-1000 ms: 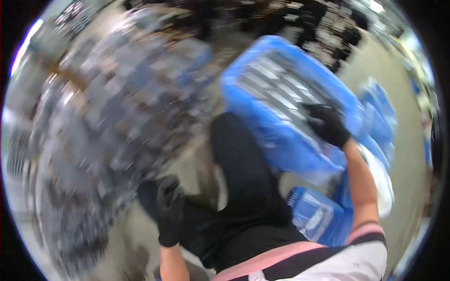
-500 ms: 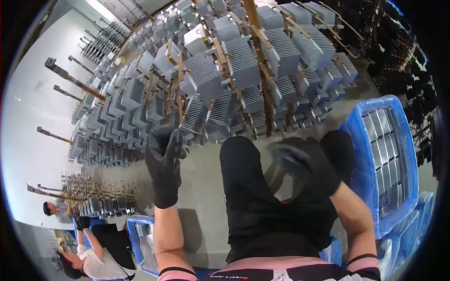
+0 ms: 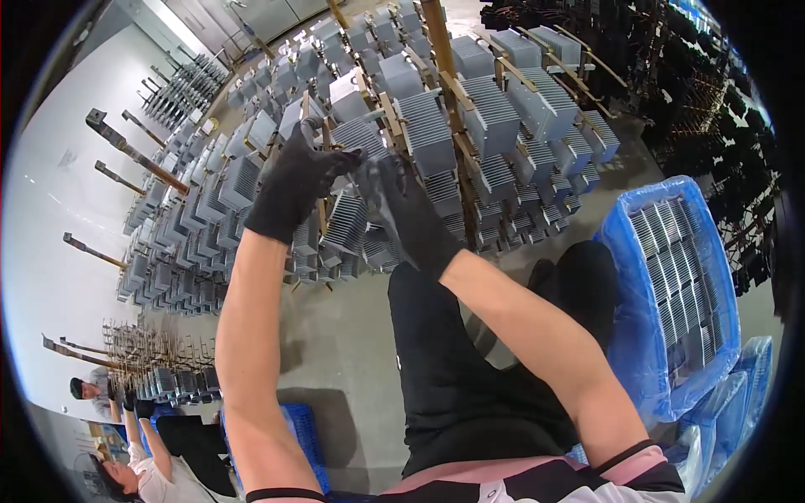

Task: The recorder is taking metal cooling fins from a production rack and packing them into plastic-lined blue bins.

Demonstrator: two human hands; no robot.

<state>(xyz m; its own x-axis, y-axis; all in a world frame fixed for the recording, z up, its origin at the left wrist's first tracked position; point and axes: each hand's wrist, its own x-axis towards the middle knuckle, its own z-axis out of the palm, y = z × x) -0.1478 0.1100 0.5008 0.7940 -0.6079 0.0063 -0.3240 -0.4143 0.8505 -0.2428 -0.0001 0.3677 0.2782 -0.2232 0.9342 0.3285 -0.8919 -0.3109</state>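
A grey finned block (image 3: pixel 356 136) sits at the near edge of the rack (image 3: pixel 444 42), just beyond the fingers of both hands. The left hand (image 3: pixel 303 176) covers its lower left corner, fingers bent; the right hand (image 3: pixel 404 205) comes up at its lower right corner. Both seem equally near; whether either is clamped on it, I cannot tell. Its lower part is hidden, so its long axis is unclear.
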